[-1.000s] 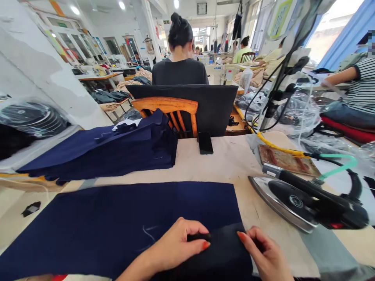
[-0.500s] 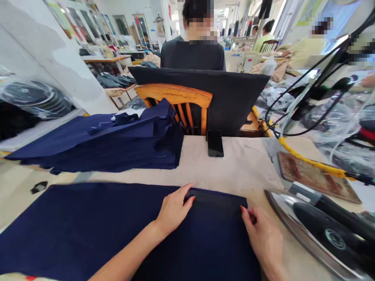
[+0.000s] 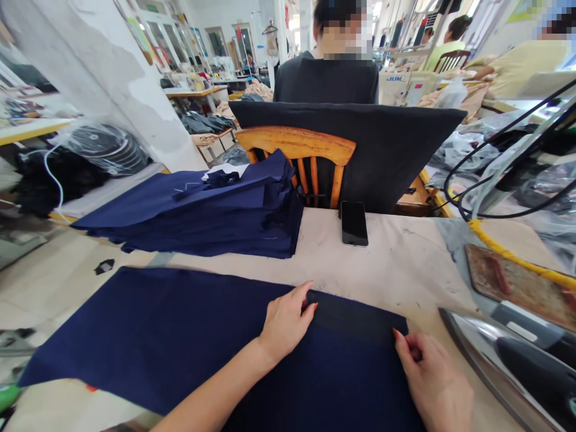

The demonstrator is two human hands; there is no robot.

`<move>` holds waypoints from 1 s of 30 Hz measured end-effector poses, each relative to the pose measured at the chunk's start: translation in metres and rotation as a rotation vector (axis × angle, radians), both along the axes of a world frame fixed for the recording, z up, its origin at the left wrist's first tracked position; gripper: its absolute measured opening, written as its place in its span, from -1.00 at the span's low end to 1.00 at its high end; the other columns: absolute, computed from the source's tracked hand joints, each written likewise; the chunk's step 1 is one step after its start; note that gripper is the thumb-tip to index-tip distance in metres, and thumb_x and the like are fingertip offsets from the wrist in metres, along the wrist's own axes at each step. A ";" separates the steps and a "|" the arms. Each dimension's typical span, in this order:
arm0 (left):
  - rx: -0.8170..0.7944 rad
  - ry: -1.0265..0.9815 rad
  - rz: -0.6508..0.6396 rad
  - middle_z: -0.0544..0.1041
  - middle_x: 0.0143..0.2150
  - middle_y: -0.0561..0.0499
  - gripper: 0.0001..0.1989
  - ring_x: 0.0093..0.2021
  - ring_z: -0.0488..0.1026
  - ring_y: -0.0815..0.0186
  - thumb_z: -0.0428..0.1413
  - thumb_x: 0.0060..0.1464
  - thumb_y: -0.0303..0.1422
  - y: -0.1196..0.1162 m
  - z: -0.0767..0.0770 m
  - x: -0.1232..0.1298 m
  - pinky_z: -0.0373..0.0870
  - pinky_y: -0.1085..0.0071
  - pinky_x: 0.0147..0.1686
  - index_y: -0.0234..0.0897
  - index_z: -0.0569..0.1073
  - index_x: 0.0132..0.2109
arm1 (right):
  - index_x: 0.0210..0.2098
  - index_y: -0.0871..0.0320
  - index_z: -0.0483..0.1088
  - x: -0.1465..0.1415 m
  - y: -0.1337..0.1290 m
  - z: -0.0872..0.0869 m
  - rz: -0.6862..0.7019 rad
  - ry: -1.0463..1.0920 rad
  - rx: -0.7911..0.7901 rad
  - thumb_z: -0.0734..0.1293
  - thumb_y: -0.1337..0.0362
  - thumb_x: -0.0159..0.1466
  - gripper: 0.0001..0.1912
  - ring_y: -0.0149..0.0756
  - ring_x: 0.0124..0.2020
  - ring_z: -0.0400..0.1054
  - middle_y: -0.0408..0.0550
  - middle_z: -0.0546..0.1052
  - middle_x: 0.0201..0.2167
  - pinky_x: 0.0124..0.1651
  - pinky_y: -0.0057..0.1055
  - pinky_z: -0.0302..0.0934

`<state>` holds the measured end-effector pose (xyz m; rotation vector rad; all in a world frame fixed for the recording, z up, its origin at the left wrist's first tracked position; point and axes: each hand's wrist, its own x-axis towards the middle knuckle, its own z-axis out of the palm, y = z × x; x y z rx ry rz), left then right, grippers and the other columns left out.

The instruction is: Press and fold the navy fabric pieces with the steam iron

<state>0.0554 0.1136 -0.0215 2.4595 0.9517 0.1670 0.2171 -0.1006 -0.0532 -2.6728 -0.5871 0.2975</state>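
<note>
A navy cloth panel (image 3: pixel 189 324) lies spread over the table in front of me, with a darker strip (image 3: pixel 355 315) along the right part of its far edge. My left hand (image 3: pixel 288 318) rests on the panel at that edge; its thumb and forefinger are apart, at the strip's left end. At the panel's far right corner, my right hand (image 3: pixel 434 375) is closed, the fingers curled and the thumb against the cloth edge. A clothes iron (image 3: pixel 504 354) lies just right of my right hand, partly outside the view.
Behind the panel sits a stack of navy cloth pieces (image 3: pixel 216 216). A phone (image 3: pixel 354 223) lies near the table's far edge. On the right are a rusty iron rest (image 3: pixel 508 276) and cables (image 3: pixel 450 174). A wooden chair (image 3: pixel 297 144) and a seated person (image 3: pixel 326 78) are beyond.
The view has swung left, so everything appears further right. Both hands keep their places at the far edge of the cloth panel. The iron has not visibly moved on the table.
</note>
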 end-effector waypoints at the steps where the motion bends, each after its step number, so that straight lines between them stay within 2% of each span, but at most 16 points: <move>1: 0.010 0.001 -0.002 0.50 -0.29 0.13 -0.61 -0.32 0.47 0.32 0.04 0.15 -0.33 0.000 -0.001 0.000 0.35 0.40 -0.30 -0.07 0.29 0.14 | -0.50 0.03 0.31 0.000 0.000 0.000 0.003 -0.001 -0.004 0.09 -0.22 0.15 -0.52 -0.30 -0.45 0.31 -0.18 0.39 -0.47 -0.50 -0.39 0.06; 4: 0.061 -0.009 -0.019 0.49 -0.24 0.10 -0.61 -0.28 0.47 0.31 0.04 0.15 -0.34 0.000 -0.003 -0.001 0.37 0.39 -0.31 -0.09 0.28 0.14 | -0.50 0.03 0.32 0.000 0.000 0.001 0.009 -0.004 -0.009 0.09 -0.21 0.16 -0.52 -0.30 -0.45 0.31 -0.18 0.39 -0.46 -0.50 -0.38 0.07; 7: 0.204 -0.063 -0.074 0.46 -0.11 -0.01 -0.66 -0.13 0.42 0.25 -0.01 0.19 -0.39 -0.001 -0.004 -0.002 0.39 0.33 -0.19 -0.18 0.30 0.12 | -0.51 0.04 0.31 -0.001 0.000 0.001 0.012 -0.008 -0.002 0.10 -0.20 0.16 -0.53 -0.31 -0.46 0.30 -0.18 0.39 -0.47 -0.51 -0.40 0.07; 9: 0.304 -0.108 -0.161 0.42 0.00 -0.05 -0.68 -0.01 0.36 0.23 -0.09 0.23 -0.44 -0.003 -0.003 -0.004 0.34 0.27 -0.05 -0.22 0.32 0.11 | -0.51 0.04 0.31 -0.001 0.000 0.001 0.022 -0.013 0.005 0.10 -0.20 0.16 -0.52 -0.31 -0.47 0.30 -0.17 0.38 -0.49 -0.52 -0.40 0.07; 11: 0.346 -0.129 -0.304 0.37 0.11 -0.03 -0.65 0.12 0.27 0.25 -0.16 0.26 -0.47 -0.007 -0.001 -0.006 0.25 0.24 0.08 -0.22 0.29 0.14 | -0.51 0.04 0.31 0.000 -0.001 -0.001 0.031 -0.015 0.014 0.10 -0.21 0.16 -0.52 -0.31 -0.47 0.30 -0.17 0.38 -0.50 -0.51 -0.40 0.07; 13: 0.339 -0.118 -0.454 0.27 0.23 0.01 -0.64 0.25 0.12 0.26 -0.16 0.29 -0.37 -0.013 -0.001 -0.009 0.10 0.22 0.21 -0.22 0.22 0.20 | -0.51 0.04 0.32 0.001 -0.002 -0.003 0.033 -0.025 0.030 0.10 -0.21 0.16 -0.52 -0.31 -0.46 0.31 -0.17 0.39 -0.49 -0.50 -0.41 0.08; 14: 0.325 -0.100 -0.513 0.20 0.27 0.02 -0.60 0.30 0.04 0.24 -0.14 0.29 -0.25 -0.016 -0.001 -0.011 0.01 0.19 0.26 -0.22 0.18 0.23 | -0.50 0.04 0.32 0.002 -0.003 -0.004 0.036 -0.030 0.037 0.10 -0.21 0.16 -0.52 -0.31 -0.46 0.32 -0.17 0.39 -0.49 -0.50 -0.41 0.08; 16: 0.282 -0.049 -0.581 0.06 0.34 -0.01 -0.36 0.35 -0.10 0.15 -0.11 0.19 0.03 -0.021 -0.002 -0.015 -0.13 0.10 0.30 -0.23 0.09 0.28 | -0.50 0.04 0.32 0.002 -0.004 -0.004 0.041 -0.042 0.046 0.10 -0.21 0.16 -0.51 -0.32 -0.47 0.31 -0.17 0.39 -0.49 -0.50 -0.41 0.07; 18: 0.234 0.005 -0.598 -0.05 0.37 -0.05 -0.15 0.36 -0.20 0.06 -0.14 0.04 0.22 -0.026 -0.003 -0.019 -0.20 0.01 0.29 -0.22 0.01 0.31 | -0.51 0.05 0.32 0.002 -0.005 -0.004 0.053 -0.051 0.052 0.10 -0.21 0.16 -0.51 -0.33 -0.47 0.31 -0.17 0.39 -0.49 -0.50 -0.41 0.07; 25: 0.203 0.111 -0.592 -0.24 0.39 -0.12 0.00 0.36 -0.34 -0.07 -0.14 -0.10 0.31 -0.033 -0.004 -0.025 -0.33 -0.17 0.24 -0.15 -0.16 0.35 | -0.42 0.04 0.30 0.000 -0.005 -0.009 0.035 -0.051 -0.051 0.08 -0.12 0.19 -0.60 -0.29 -0.47 0.36 -0.15 0.46 -0.42 -0.53 -0.39 0.07; 27: 0.199 0.116 -0.589 -0.25 0.39 -0.12 0.01 0.36 -0.35 -0.08 -0.14 -0.11 0.32 -0.033 -0.004 -0.025 -0.35 -0.19 0.23 -0.14 -0.17 0.35 | -0.31 0.05 0.31 0.009 -0.012 0.002 0.050 -0.101 -0.019 0.09 -0.06 0.18 -0.64 -0.26 -0.45 0.38 -0.11 0.48 -0.39 -0.50 -0.37 0.13; 30: 0.192 0.111 -0.587 -0.25 0.39 -0.11 -0.01 0.36 -0.35 -0.08 -0.14 -0.10 0.31 -0.033 -0.004 -0.024 -0.36 -0.20 0.22 -0.11 -0.16 0.35 | -0.18 0.10 0.32 0.044 -0.032 0.044 0.110 -0.344 0.102 0.07 -0.05 0.18 -0.57 -0.22 -0.38 0.39 -0.02 0.48 -0.37 -0.37 -0.32 0.23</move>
